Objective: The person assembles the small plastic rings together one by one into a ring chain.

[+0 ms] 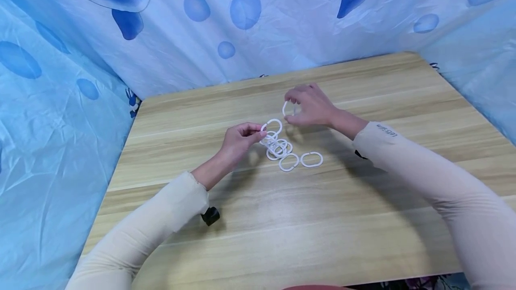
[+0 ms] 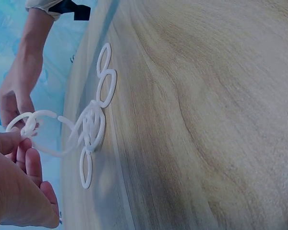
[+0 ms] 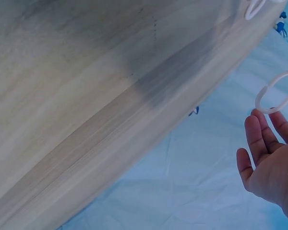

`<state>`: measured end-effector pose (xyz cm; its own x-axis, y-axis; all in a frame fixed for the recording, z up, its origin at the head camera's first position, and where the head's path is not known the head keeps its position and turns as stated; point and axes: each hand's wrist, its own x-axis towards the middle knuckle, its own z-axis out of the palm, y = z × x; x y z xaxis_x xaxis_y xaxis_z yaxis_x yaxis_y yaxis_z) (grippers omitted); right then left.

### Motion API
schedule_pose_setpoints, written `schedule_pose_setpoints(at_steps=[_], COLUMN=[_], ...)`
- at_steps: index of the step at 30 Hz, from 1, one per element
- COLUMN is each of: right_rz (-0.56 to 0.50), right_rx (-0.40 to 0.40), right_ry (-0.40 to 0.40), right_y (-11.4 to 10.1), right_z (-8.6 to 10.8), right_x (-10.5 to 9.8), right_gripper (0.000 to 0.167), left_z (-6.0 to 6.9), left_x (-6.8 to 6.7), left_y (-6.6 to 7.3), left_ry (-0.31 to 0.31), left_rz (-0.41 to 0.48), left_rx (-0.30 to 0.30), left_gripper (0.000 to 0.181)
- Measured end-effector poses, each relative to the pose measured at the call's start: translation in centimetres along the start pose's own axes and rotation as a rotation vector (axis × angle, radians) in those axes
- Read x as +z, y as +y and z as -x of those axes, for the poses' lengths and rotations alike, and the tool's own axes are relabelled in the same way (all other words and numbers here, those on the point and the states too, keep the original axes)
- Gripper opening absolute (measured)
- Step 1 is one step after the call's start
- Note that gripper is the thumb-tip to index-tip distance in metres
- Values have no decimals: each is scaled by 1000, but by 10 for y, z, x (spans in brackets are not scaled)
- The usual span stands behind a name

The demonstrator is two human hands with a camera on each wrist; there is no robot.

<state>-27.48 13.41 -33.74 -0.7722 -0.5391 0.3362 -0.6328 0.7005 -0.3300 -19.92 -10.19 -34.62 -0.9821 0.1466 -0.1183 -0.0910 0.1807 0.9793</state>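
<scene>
Left hand (image 1: 238, 143): grip pinches a white ring (image 1: 281, 127), raised at the link cluster's far end.
Right hand (image 1: 313, 105): grip grasps a lone ring (image 1: 284, 109), held up far of the cluster.
Link cluster (image 1: 278, 148): overlapping, on tabletop (image 1: 282, 236), right of left hand.
Oval link (image 1: 311, 166): flat, near right of cluster.
Backdrop (image 1: 217, 26): blue printed sheet, far side.

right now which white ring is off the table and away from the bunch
The lone ring in the right hand, raised apart from the others; the left hand grips another ring, which adjoins the bunch.
</scene>
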Motion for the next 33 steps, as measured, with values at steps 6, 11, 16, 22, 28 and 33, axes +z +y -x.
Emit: schedule_pose_setpoints(at_steps=[6,11,16,22,28,33], right_rz=[-48,-141,-274,-315,-334,-390], right_rx=[-21,-90,-214,-256,-278,-303], right_ry=[42,136,220,225,212,162], right_y=[-4,-8,-13,-24,-36,-45], right_z=[3,4,2,3,2,2], right_x=[-7,-10,-9,-7,-8,-6], right_gripper=[44,40,38,37,37,37], left_z=[-1,-1,-1,-1,-1,-1], left_x=[0,0,0,1,1,2], left_y=[-2,-3,-4,-3,-1,0], left_ry=[5,4,-2,2,-4,-18], left_rz=[-8,-7,2,-10,-16,-22], left_rx=[-13,-13,-4,0,-2,2], left_gripper=[24,22,22,21,23,23])
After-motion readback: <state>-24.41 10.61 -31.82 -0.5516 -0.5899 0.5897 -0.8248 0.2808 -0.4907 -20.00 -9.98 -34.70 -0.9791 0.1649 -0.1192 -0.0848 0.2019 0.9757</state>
